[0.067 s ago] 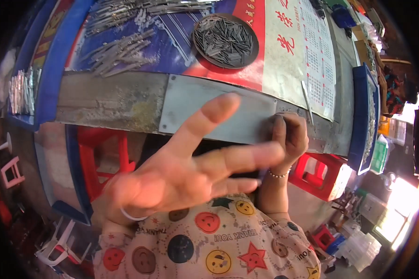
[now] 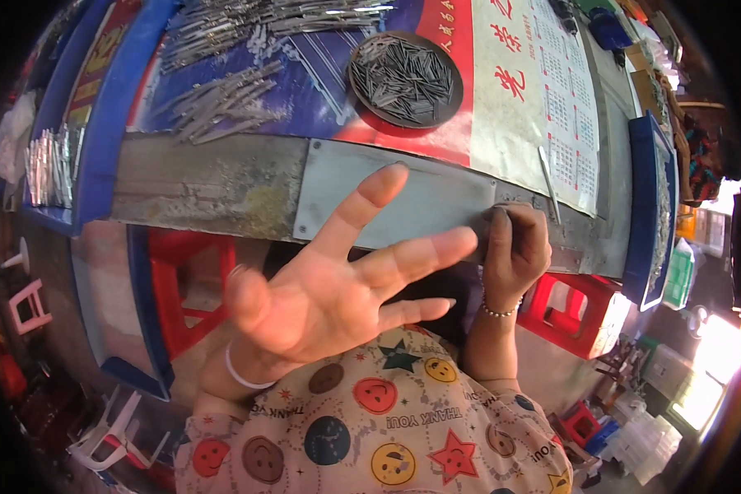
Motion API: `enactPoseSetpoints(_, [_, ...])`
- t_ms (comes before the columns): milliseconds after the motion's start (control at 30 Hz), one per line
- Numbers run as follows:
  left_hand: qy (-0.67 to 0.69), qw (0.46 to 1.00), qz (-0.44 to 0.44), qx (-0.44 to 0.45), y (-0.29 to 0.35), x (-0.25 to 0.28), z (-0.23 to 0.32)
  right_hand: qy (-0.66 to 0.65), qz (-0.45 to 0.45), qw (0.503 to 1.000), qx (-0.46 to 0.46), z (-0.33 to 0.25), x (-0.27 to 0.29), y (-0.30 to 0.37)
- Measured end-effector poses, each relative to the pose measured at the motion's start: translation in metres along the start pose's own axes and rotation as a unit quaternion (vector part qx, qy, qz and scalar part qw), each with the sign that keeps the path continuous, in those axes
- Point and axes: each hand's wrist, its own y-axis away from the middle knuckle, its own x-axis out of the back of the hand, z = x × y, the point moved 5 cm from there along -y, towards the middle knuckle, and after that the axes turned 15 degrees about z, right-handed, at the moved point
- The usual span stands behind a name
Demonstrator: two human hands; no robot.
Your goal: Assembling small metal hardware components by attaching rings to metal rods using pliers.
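Note:
My left hand (image 2: 329,292) is raised in front of the workbench edge, palm showing and fingers spread, with nothing in it. Behind its fingertips lies a flat grey metal plate (image 2: 403,198), fixed to the bench edge with small screws. My right hand (image 2: 520,247) rests at the plate's right end, its thumb and curled fingers pressed together. Whatever those fingers may hold is hidden. Beyond the plate sits a round dark bowl (image 2: 458,100) full of thin dark metal strips (image 2: 407,78). A slim light rod (image 2: 548,183) lies to the right of the bowl, past my right hand.
Silvery strips (image 2: 222,103) lie in piles at the back left of the bench. Blue trays stand at the left (image 2: 99,165) and right (image 2: 640,222) ends, the left one holding bundled strips. Red stools (image 2: 160,288) (image 2: 589,329) stand below the bench edge.
My left hand has shifted slightly up and its fingertips have drawn back to the left, away from my right hand. My right hand stays at the plate's end.

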Motion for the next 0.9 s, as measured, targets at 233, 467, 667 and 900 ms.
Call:
enactPoseSetpoints(233, [0.006,0.999,0.041,-0.026,0.006,0.012,-0.003,0.009,-0.007,1.000,0.000,-0.003,-0.002,-0.001])
enactPoseSetpoints(467, [0.000,0.998,0.059,-0.019,0.006,0.014,-0.001,0.019,-0.010,1.000,0.010,-0.009,-0.003,-0.003])
enactPoseSetpoints(667, [-0.177,0.969,0.159,-0.061,0.016,0.031,0.001,-0.032,-0.120,0.988,-0.092,-0.014,-0.002,-0.024])
enactPoseSetpoints(900, [-0.634,0.692,0.345,-0.023,0.078,0.076,-0.003,-0.008,-0.210,0.972,0.107,-0.043,-0.063,-0.139])
